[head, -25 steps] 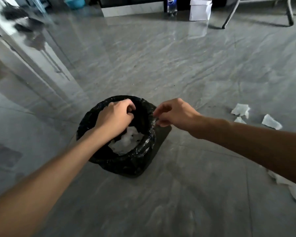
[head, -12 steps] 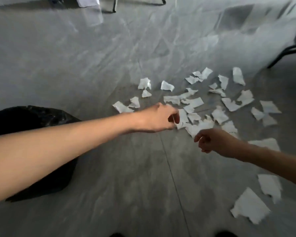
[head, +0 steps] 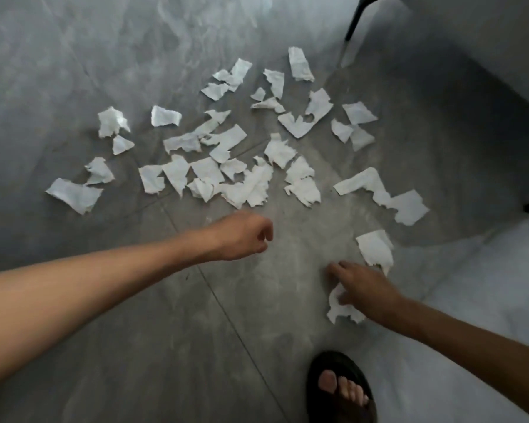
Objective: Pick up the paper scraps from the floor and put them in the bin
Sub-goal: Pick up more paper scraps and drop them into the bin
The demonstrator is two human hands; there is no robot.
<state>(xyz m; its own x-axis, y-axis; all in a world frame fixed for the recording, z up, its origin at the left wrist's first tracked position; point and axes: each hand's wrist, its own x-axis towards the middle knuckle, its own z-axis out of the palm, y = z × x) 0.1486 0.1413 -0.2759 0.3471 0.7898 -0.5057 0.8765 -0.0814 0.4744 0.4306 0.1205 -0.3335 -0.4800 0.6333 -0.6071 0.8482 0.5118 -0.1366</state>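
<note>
**Q:** how's the paper cleanup going, nearly done?

**Me:** lol no. Going by what I can see, most of it is left. The paper scraps [head: 223,166] are scattered all over the grey floor [head: 135,346] in front of me, a big loose cluster plus stragglers off to the left and right. The bin isn't in my view at all right now, so I can't tell you how much is already in it.

**Q:** so what are your hands doing?

**Me:** My right hand [head: 365,290] is down low over a crumpled scrap [head: 338,309] near my sandalled foot [head: 341,389]. My fingers [head: 338,267] are spread fairly wide, and the thumb side is touching the paper, but I can't say it's properly pinched yet. Another torn piece [head: 374,247] lies just beside that hand, on its far side, not touching as far as I can tell.

My left hand [head: 245,238] is curled loosely, almost a fist, with nothing in it that I can see. It hangs just short of the main pile, and the nearest scraps sit just beyond the knuckles.

**Q:** plan?

**Me:** probably grab the near ones first, then work into the pile.
</note>
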